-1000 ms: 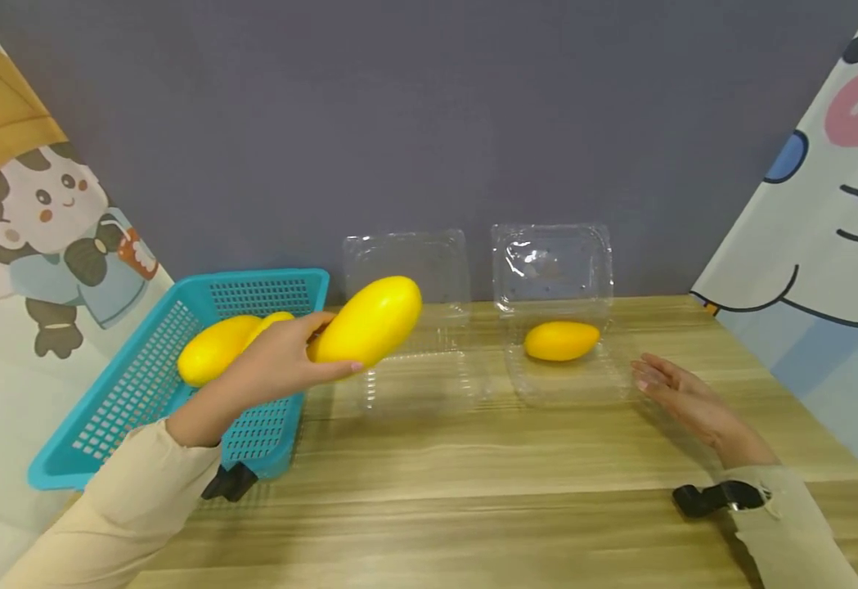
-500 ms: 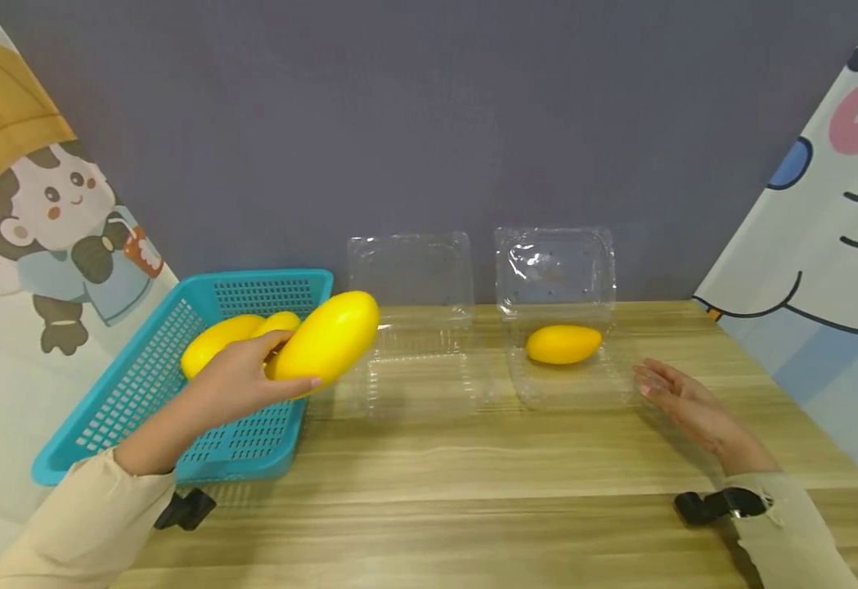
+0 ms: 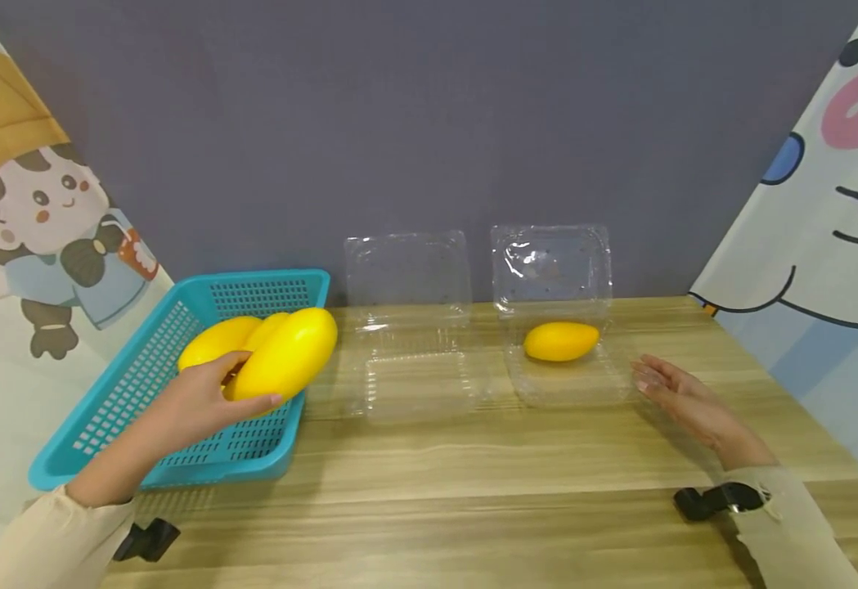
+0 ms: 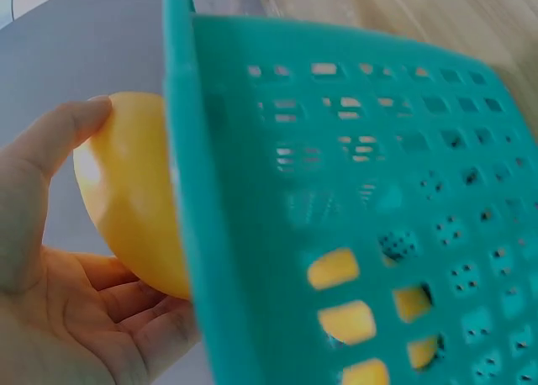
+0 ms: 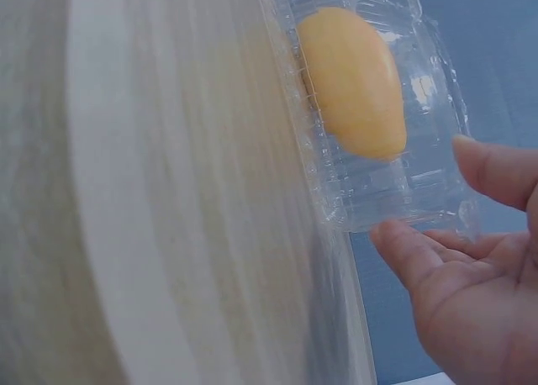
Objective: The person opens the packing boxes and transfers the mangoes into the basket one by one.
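In the head view, my left hand (image 3: pixel 196 401) grips a yellow mango (image 3: pixel 285 357) above the right side of a teal plastic basket (image 3: pixel 208 474). Behind that mango, other yellow mangoes (image 3: pixel 211 342) lie in the basket, partly hidden. The left wrist view has the basket wall (image 4: pixel 244 192) covering part of the held mango (image 4: pixel 130 192). My right hand (image 3: pixel 694 409) is held beside a clear clamshell box (image 3: pixel 552 282) with one mango (image 3: pixel 561 341) in its base. In the right wrist view, the fingers (image 5: pixel 408 246) are at the box's edge, holding nothing; whether they touch it I cannot tell.
A second clear clamshell box (image 3: pixel 408 278), its lid raised, stands between the basket and the box with the mango. A grey wall (image 3: pixel 429 139) rises behind the wooden table (image 3: pixel 458 507). Cartoon-printed panels flank both sides.
My left hand has moved left and slightly down with the mango, from near the middle box to over the basket. The right hand has stayed in place.
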### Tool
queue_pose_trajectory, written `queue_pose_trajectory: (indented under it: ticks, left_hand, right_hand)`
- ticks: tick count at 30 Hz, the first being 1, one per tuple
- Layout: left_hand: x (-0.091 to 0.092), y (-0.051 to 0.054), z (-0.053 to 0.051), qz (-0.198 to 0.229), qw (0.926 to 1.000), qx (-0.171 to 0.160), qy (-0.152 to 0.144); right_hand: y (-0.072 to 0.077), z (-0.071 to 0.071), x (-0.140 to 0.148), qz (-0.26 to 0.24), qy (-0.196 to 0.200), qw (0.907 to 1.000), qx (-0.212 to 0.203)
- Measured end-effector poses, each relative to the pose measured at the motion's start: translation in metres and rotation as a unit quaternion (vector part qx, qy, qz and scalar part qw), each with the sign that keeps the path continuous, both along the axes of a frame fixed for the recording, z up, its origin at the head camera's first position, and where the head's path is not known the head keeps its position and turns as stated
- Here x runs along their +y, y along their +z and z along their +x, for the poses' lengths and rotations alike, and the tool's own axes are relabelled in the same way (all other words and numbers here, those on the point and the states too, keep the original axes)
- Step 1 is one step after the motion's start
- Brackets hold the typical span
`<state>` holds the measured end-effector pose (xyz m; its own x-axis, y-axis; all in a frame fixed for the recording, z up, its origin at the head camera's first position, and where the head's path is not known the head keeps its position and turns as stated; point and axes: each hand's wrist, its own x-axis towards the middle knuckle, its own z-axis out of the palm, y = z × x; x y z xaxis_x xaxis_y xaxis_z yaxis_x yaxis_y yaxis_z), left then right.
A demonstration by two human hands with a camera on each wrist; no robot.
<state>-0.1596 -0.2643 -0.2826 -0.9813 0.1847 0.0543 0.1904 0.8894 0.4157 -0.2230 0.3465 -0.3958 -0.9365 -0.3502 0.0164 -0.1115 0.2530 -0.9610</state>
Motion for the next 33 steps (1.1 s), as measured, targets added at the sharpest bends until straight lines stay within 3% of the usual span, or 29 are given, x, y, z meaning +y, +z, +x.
queue_pose_trajectory:
  ticks: [19,33]
  left_hand:
    - [-0.035,-0.031,0.002,-0.02,0.9994,-0.007,0.026]
    - [-0.046,-0.049,-0.002,-0.047,0.9958,-0.078,0.012]
  right_hand:
    - [0.001,0.001,-0.001,0.004,-0.005,1.0,-0.002]
    - [0.001,0.001,-0.001,0.006,0.001,1.0,-0.001]
